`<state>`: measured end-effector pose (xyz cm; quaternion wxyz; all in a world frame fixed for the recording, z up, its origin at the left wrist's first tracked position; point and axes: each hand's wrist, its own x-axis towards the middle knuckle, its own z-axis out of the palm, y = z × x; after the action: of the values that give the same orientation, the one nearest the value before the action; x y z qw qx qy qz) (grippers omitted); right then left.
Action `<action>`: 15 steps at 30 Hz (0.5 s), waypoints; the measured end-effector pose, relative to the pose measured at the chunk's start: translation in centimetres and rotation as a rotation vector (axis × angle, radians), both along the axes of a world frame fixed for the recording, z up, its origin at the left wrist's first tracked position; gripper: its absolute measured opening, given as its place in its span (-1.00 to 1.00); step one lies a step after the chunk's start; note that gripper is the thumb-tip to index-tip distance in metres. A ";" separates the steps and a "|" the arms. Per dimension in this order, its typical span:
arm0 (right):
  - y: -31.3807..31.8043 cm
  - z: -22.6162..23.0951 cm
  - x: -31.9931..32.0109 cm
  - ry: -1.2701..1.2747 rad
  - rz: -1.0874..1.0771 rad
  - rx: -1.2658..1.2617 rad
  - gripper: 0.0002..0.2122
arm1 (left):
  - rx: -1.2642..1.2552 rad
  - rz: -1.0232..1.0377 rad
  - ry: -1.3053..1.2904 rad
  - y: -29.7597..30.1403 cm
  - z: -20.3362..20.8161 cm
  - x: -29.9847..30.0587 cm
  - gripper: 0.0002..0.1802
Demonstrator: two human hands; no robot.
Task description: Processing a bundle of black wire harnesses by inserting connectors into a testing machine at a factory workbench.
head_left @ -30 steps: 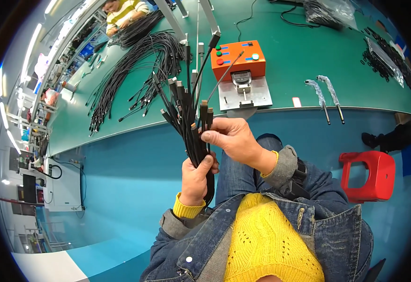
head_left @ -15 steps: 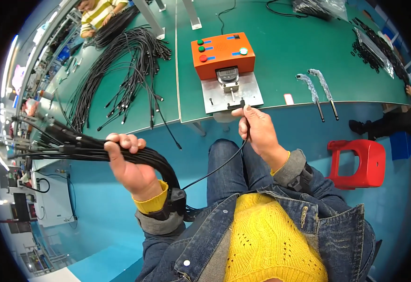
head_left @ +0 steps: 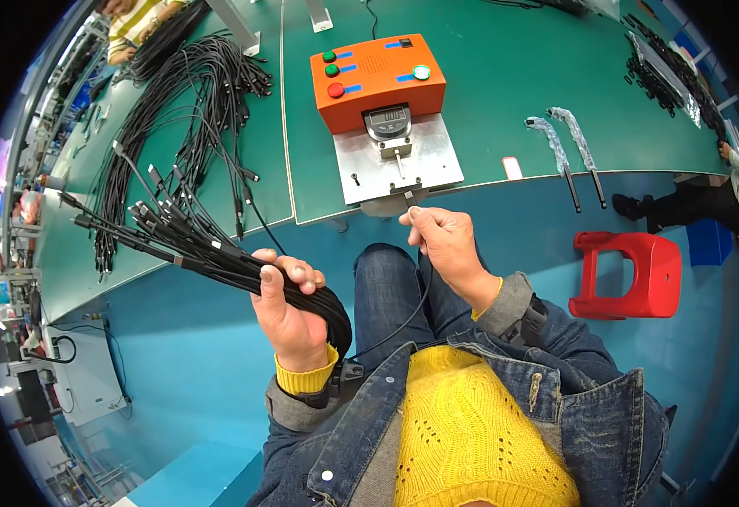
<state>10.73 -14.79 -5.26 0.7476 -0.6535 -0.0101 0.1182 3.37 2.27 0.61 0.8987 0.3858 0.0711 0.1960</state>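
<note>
In my left hand (head_left: 291,313) is a thick bundle of black cables (head_left: 217,258), its many connector ends fanning out to the left. The fingers wrap round it and the bundle droops over my wrist. My right hand (head_left: 452,245) pinches one black cable just behind its connector (head_left: 410,198), which points at the front edge of the metal plate (head_left: 357,165). That cable's tail (head_left: 411,313) hangs down and runs back toward my left wrist. On the plate, a digital gauge (head_left: 388,121) with a thin metal plunger stands before an orange button box (head_left: 378,76).
A large heap of black cables (head_left: 145,110) lies on the green table's left part. Two plastic-wrapped rods (head_left: 574,156) and a small card (head_left: 512,168) lie right of the box. A red stool (head_left: 669,275) stands at right. Another person (head_left: 137,29) works at far left.
My right hand has drawn the cable's connector back from the gauge fixture to the plate's front edge. My left hand has shifted right and lower with its bundle. The whole view has turned slightly.
</note>
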 end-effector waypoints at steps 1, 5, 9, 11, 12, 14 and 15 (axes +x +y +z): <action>0.2 -0.2 0.1 0.003 -0.039 0.017 -0.74 | 0.002 0.013 0.035 -0.3 0.1 0.1 -0.75; 0.4 -0.2 0.4 -0.008 -0.032 0.046 -0.75 | 0.012 0.010 0.111 -0.4 0.0 0.2 -0.76; 0.6 0.1 0.3 0.005 -0.045 0.051 -0.75 | 0.019 -0.052 0.127 -0.1 -0.2 -0.3 -0.79; 0.7 0.3 0.3 0.029 -0.053 0.057 -0.75 | 0.000 -0.069 0.122 0.0 -0.3 -0.4 -0.78; 0.8 0.4 0.3 0.052 -0.059 0.064 -0.75 | 0.000 -0.071 0.122 -0.1 -0.4 -0.4 -0.78; 0.8 0.7 0.5 0.073 -0.066 0.071 -0.75 | 0.003 -0.042 0.129 -0.3 -0.3 -0.3 -0.77; 0.9 0.8 0.7 0.081 -0.054 0.068 -0.75 | 0.006 -0.027 0.130 -0.3 -0.2 -0.3 -0.76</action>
<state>11.44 -13.90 -4.45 0.7719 -0.6226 0.0335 0.1240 3.05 1.95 0.40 0.8937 0.4012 0.1237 0.1583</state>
